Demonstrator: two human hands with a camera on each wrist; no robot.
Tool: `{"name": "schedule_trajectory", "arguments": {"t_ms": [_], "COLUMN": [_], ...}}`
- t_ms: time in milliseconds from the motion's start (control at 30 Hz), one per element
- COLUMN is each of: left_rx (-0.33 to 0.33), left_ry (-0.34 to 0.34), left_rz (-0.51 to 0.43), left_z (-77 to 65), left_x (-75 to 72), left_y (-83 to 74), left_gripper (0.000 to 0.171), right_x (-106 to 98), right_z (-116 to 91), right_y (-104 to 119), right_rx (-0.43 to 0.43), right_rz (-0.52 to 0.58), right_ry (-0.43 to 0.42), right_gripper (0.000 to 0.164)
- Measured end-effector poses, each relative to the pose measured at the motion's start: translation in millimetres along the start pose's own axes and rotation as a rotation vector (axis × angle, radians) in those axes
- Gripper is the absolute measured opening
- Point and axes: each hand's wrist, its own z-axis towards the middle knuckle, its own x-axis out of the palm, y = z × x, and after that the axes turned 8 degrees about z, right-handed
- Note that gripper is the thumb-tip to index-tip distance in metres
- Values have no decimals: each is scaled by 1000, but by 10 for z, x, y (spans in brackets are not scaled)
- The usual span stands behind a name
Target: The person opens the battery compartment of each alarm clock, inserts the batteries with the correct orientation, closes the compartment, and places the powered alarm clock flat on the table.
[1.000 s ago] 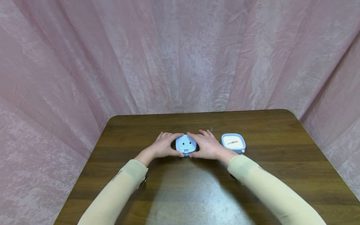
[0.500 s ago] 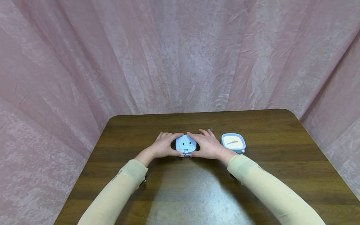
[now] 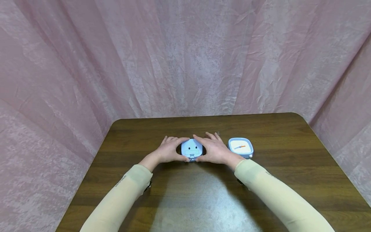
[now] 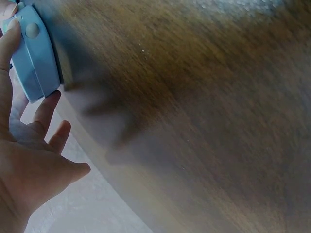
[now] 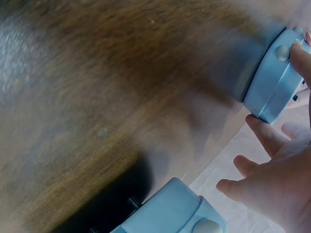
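Note:
A light blue alarm clock [image 3: 192, 149] lies with its back up on the table, showing two black knobs and a battery cover. My left hand [image 3: 169, 151] holds its left side between thumb and forefinger. From the other side my right hand [image 3: 215, 152] grips it the same way, the other fingers spread out. In the left wrist view the clock [image 4: 36, 58] shows its side edge and a round pale button. A second light blue clock [image 3: 240, 147], white face up with an orange pointer, lies beside my right wrist; part of this clock [image 5: 167, 208] appears in the right wrist view.
The dark wooden table [image 3: 185, 125] has rounded far corners. Pink velvet curtain [image 3: 185, 64] hangs behind it and at both sides. Bright glare falls on the near middle of the tabletop.
My right hand's fingers have lifted very slightly. The left hand and both clocks look almost unmoved.

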Motion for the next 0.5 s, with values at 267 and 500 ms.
{"name": "schedule_trajectory", "arguments": {"t_ms": [267, 500], "left_rx": [2, 16], "left_ry": [-3, -20], "left_rz": [-5, -1], "left_z": [-10, -15], "left_x": [-4, 9], "left_y": [-7, -17], "left_gripper": [98, 96], "right_x": [9, 4], "right_z": [-3, -2], "right_y": [-5, 1], "right_rx": [21, 34], "right_rz": [39, 59], "right_ry": [1, -9], "right_gripper": [100, 103]}}
